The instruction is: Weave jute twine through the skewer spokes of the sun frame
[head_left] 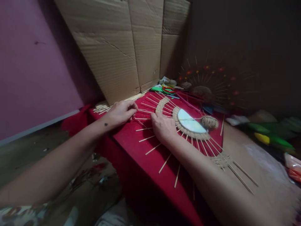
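A fan-shaped piece of thin sticks and woven twine lies on the red cloth. Its half-round pale centre (191, 121) is bordered by an inner twine band (196, 135). Farther out, parts of an outer woven band (160, 106) cross the sticks. My right hand (164, 128) is closed at the end of this outer band, its fingertips bent over the sticks. To the left, my left hand (122, 112) is closed in a pinch at the stick tips. A thin pale strand, twine or stick, meets its fingertips. On the piece's far right rests a twine ball (209, 122).
Cardboard (110, 47) stands behind the red-covered table (141, 157). Loose sticks (101, 107) lie by its base. Red-handled scissors (168, 89) and clutter sit at the back. A decorated stick fan (211, 81) leans on the dark wall; a green item (270, 135) lies right.
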Demonstrator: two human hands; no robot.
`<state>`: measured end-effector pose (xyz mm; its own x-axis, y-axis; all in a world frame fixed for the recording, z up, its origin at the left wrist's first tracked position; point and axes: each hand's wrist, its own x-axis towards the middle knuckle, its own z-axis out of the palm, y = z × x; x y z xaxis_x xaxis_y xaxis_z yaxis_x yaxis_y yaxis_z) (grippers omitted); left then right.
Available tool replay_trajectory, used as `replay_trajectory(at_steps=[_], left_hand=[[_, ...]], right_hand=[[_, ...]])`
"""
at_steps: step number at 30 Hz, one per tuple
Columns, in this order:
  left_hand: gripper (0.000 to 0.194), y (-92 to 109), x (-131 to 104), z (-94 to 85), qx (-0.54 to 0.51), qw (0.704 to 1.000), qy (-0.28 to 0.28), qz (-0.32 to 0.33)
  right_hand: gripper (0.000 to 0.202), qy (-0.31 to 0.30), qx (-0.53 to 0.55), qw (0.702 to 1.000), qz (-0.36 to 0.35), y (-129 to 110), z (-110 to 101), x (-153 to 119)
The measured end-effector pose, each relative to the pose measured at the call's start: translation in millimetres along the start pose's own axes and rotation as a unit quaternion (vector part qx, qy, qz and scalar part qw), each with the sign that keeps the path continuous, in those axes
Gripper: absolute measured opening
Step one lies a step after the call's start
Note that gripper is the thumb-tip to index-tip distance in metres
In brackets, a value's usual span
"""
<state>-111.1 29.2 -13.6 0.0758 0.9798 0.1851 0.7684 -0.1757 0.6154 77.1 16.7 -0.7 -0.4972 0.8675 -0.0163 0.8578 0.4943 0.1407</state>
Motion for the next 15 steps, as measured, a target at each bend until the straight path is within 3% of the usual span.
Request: replay_trajectory(at_steps=[3,9,12,15], left_hand=[[0.024,8,14,1.6,0.054,0.997,-0.012,0.057],[0.024,34,38,6.5,0.088,0.988,-0.043,0.119],[0.020,48,43,3.9,0.072,0.983,-0.085,0.145],[0.018,49,48,3.1,0.056,0.977,-0.114,0.171]], right_hand=[[0.029,0.057,0.004,0.998,-0.013,2,1,0],[0.029,0.029,0.002,0.996,-0.086,14,-10,-8],[0.029,0.016,0.015,0.993,-0.112,21,-19,-14],[0.029,0.021,0.029,0.991,-0.126,21,-22,-17]])
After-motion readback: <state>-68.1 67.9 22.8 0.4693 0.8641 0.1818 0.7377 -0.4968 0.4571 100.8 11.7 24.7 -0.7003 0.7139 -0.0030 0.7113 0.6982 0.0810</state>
